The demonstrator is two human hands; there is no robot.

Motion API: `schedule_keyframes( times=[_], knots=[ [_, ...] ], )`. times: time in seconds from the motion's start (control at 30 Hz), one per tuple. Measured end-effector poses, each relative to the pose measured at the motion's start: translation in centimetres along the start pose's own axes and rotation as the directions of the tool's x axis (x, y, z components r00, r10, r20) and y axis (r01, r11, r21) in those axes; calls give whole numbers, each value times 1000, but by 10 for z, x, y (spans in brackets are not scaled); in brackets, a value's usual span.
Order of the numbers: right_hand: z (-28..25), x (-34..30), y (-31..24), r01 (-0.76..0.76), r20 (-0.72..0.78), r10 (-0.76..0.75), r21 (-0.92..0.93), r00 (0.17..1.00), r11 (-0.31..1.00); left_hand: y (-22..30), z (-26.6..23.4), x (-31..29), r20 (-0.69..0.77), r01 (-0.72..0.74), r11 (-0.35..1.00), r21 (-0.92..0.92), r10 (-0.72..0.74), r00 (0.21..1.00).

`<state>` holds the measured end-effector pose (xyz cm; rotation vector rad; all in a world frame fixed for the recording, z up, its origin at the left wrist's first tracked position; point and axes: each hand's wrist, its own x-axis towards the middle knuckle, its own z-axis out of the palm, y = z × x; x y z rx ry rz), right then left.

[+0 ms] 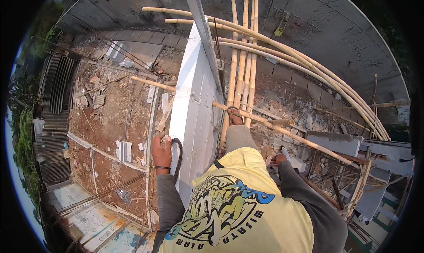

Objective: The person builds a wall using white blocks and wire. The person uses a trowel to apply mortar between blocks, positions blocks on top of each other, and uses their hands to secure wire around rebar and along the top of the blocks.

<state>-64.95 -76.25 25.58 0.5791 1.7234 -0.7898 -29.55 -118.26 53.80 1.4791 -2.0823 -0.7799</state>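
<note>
My left hand [162, 155], with a dark band at the wrist, is closed beside the white block wall [194, 85]. A black bent strap [179, 155] loops out from its fingers and hangs against the wall's top edge. Lower right, my right hand [280, 159] is curled up at the end of its grey sleeve; a pale object [285, 153] shows next to it, and what the fingers hold is hidden. Ahead of my yellow shirt, my sandalled foot [235, 117] rests where upright bamboo poles [243, 76] cross a horizontal bamboo pole [282, 130].
Long bent bamboo poles [304, 60] arc across the far right before a grey concrete wall [335, 36]. A grey post [201, 27] rises by the block wall. Well below lies rubble-strewn ground [110, 107] with pale blocks [125, 151]. Corrugated sheets [57, 83] stand at left.
</note>
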Motion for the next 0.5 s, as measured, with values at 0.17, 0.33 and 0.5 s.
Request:
schedule_keyframes(
  times=[0.17,0.33,0.5],
  knots=[
    [-3,27,-26,378,245,-348,-86,905,922,-12,22,26,159,-143,976,167,116,980],
    [16,-19,-114,415,44,-425,142,904,899,-42,43,20,123,-75,945,319,38,992],
    [7,-25,-146,472,130,-462,-62,877,879,-56,61,15,173,87,959,270,-137,975]
  ],
)
